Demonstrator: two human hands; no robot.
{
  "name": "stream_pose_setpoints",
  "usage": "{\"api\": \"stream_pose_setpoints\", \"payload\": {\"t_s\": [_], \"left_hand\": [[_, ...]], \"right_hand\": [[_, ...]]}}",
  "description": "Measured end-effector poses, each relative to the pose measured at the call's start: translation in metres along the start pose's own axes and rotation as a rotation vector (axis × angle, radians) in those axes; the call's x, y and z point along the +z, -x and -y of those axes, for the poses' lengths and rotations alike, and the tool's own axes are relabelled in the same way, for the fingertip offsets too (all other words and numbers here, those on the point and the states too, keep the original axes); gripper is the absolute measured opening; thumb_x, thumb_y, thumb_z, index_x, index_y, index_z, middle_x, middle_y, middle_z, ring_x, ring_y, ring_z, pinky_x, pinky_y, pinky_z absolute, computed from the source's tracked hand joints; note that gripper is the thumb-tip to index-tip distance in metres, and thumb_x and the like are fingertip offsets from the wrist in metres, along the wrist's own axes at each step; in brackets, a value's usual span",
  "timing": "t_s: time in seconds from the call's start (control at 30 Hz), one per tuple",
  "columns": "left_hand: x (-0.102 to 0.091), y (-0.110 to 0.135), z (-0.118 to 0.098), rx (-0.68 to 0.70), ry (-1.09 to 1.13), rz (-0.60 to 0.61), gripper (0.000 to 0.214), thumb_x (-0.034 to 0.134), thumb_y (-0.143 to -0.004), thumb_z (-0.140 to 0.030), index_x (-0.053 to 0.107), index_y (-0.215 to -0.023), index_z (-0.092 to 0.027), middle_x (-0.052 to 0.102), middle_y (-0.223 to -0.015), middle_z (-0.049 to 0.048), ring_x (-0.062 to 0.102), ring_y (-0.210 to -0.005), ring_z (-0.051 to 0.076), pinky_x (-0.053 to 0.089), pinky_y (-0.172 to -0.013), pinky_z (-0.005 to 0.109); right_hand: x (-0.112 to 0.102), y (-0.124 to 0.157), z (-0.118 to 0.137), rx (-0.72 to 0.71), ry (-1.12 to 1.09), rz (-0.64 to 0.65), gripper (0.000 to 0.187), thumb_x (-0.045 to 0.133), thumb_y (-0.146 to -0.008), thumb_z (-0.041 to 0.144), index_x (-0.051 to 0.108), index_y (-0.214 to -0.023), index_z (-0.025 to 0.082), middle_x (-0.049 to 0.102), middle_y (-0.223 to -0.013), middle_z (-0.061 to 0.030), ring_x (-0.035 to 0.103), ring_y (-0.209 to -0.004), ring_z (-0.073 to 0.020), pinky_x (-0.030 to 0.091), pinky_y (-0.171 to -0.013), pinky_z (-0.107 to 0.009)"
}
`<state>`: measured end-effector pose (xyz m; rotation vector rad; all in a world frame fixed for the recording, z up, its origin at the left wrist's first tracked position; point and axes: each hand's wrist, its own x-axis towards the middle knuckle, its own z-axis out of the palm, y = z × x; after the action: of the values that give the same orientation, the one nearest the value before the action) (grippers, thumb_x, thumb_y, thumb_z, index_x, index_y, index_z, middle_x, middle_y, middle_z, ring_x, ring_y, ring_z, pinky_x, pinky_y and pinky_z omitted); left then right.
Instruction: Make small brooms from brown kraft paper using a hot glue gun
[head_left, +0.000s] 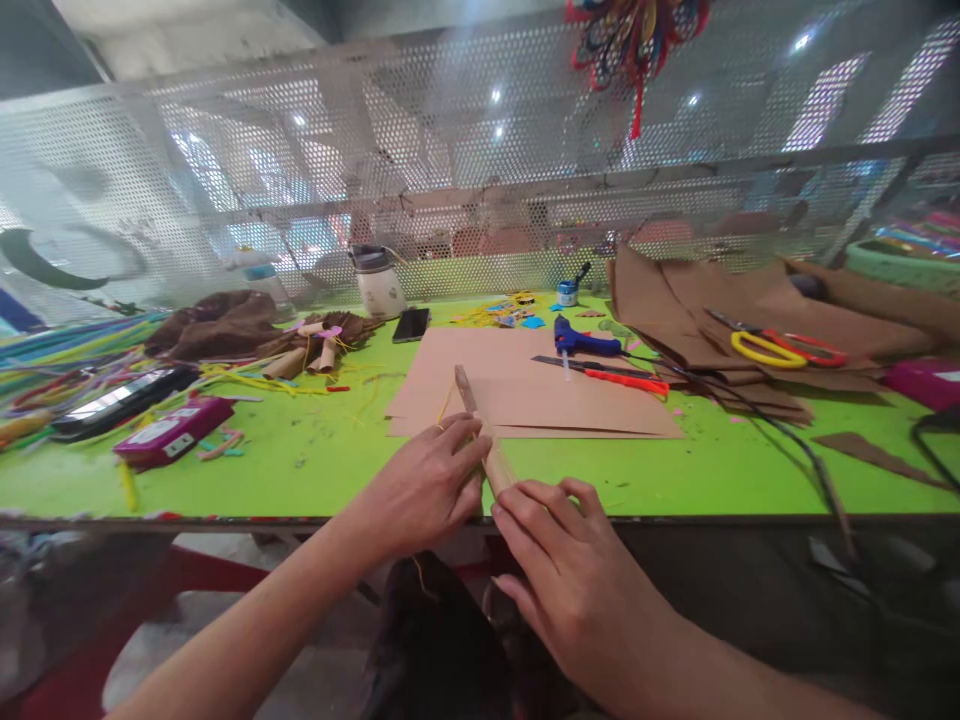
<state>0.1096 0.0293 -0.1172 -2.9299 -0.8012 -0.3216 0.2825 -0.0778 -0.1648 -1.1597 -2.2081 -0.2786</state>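
Note:
A narrow rolled strip of brown paper (495,462) slants away from me at the table's front edge. My left hand (439,475) has its fingers closed around the middle of it. My right hand (562,555) grips its near end, with the fingers bent over the top. The roll's far tip rests over flat brown paper sheets (450,365). A thin yellow strand sticks up beside my left fingers. On the sheets lie a blue glue gun (585,340) and a red-handled cutter or blade (626,380).
Scissors (780,348) lie on stacked brown paper (697,300) at right. A black cord (780,430) runs off the front edge. At left are small paper rolls (289,363), a purple box (174,430) and coloured pipe cleaners (75,345). A phone (412,325) lies behind.

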Motion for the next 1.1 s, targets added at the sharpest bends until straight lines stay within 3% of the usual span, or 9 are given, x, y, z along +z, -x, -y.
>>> {"api": "stream_pose_setpoints", "payload": {"t_s": [0.27, 0.43, 0.57, 0.77, 1.1], "left_hand": [[-0.001, -0.003, -0.003, -0.004, -0.053, 0.028, 0.037, 0.04, -0.09, -0.021, 0.049, -0.124, -0.009, 0.049, -0.131, 0.0192, 0.04, -0.13, 0.029, 0.039, -0.107, 0.043], [-0.003, -0.004, -0.005, 0.013, -0.031, -0.005, 0.031, 0.039, -0.092, -0.019, 0.051, -0.119, -0.012, 0.05, -0.127, 0.0158, 0.038, -0.13, 0.028, 0.04, -0.106, 0.044], [-0.006, -0.007, -0.007, -0.027, 0.008, 0.028, 0.026, 0.037, -0.093, -0.02, 0.054, -0.113, -0.015, 0.052, -0.119, 0.0134, 0.05, -0.114, 0.025, 0.047, -0.096, 0.041], [-0.006, -0.012, -0.008, 0.03, 0.026, 0.035, 0.027, 0.035, -0.095, -0.022, 0.057, -0.107, -0.012, 0.057, -0.105, 0.0127, 0.051, -0.105, 0.025, 0.047, -0.092, 0.043], [-0.003, -0.001, 0.012, 0.096, 0.124, -0.016, 0.031, 0.046, -0.093, -0.027, 0.054, -0.12, -0.014, 0.056, -0.12, 0.0145, 0.049, -0.118, 0.024, 0.046, -0.099, 0.04]], "right_hand": [[0.01, 0.001, 0.004, 0.038, -0.013, -0.129, 0.034, 0.048, -0.089, 0.024, 0.06, -0.119, 0.012, 0.066, -0.115, -0.0147, 0.055, -0.106, -0.0315, 0.037, -0.087, -0.053], [0.009, 0.002, 0.004, 0.053, -0.023, -0.125, 0.035, 0.046, -0.089, 0.024, 0.059, -0.12, 0.013, 0.067, -0.115, -0.0137, 0.056, -0.103, -0.0322, 0.037, -0.084, -0.053], [0.009, 0.001, 0.002, 0.06, -0.023, -0.116, 0.035, 0.045, -0.089, 0.023, 0.059, -0.12, 0.014, 0.067, -0.115, -0.0135, 0.056, -0.102, -0.0324, 0.037, -0.083, -0.053], [0.007, -0.001, 0.001, 0.069, -0.025, -0.16, 0.032, 0.048, -0.089, 0.023, 0.061, -0.117, 0.012, 0.067, -0.113, -0.0123, 0.056, -0.101, -0.0287, 0.038, -0.085, -0.049], [0.004, 0.001, 0.001, 0.073, -0.092, -0.162, 0.029, 0.047, -0.091, 0.016, 0.062, -0.114, 0.005, 0.066, -0.111, -0.0141, 0.054, -0.102, -0.0276, 0.033, -0.093, -0.047]]}}
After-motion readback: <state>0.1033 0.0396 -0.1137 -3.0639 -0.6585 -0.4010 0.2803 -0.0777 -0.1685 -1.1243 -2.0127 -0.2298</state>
